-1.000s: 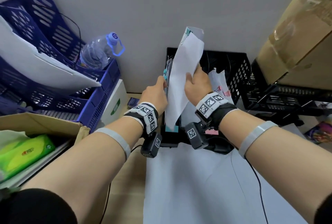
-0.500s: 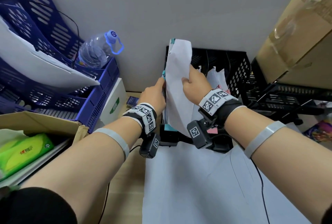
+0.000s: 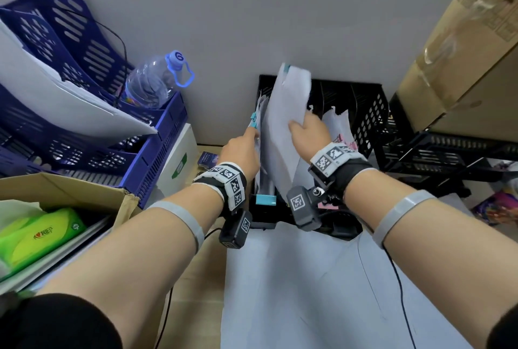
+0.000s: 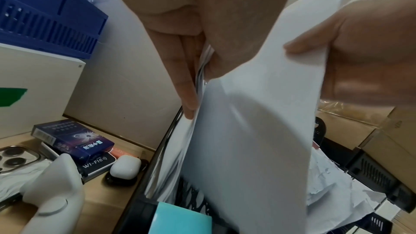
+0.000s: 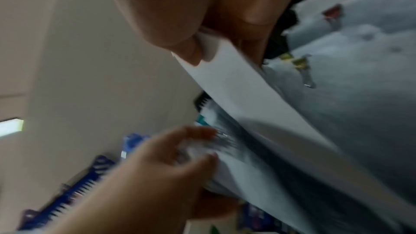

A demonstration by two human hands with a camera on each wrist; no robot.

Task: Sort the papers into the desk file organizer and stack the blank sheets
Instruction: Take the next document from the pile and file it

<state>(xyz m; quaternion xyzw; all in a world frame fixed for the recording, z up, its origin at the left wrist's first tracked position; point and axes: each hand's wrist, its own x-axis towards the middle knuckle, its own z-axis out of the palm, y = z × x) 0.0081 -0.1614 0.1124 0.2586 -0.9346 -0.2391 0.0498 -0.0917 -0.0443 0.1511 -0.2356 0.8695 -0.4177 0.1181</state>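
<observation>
A black desk file organizer (image 3: 372, 113) stands against the wall. My right hand (image 3: 305, 130) pinches a white sheet (image 3: 286, 113) with a teal clip at its top edge; the sheet's lower part is inside the organizer's leftmost slot. My left hand (image 3: 244, 149) pinches the edge of the papers standing in that slot (image 3: 259, 124), just left of the sheet. In the left wrist view the left fingers (image 4: 186, 86) lie along that stack beside the sheet (image 4: 258, 131). The right wrist view is blurred and shows the thumb on the sheet (image 5: 236, 77). Blank sheets (image 3: 308, 292) lie flat in front of the organizer.
Blue stacked trays (image 3: 84, 113) holding paper and a water bottle (image 3: 151, 82) fill the left. A cardboard box (image 3: 70, 194) with green packs sits near left. A large carton (image 3: 462, 54) and black crates (image 3: 448, 158) crowd the right. Clipped papers (image 3: 339, 127) occupy a neighbouring slot.
The right hand has brought the clipped sheet down and to the left, deeper into the leftmost slot. The left hand has stayed on the stack in that slot.
</observation>
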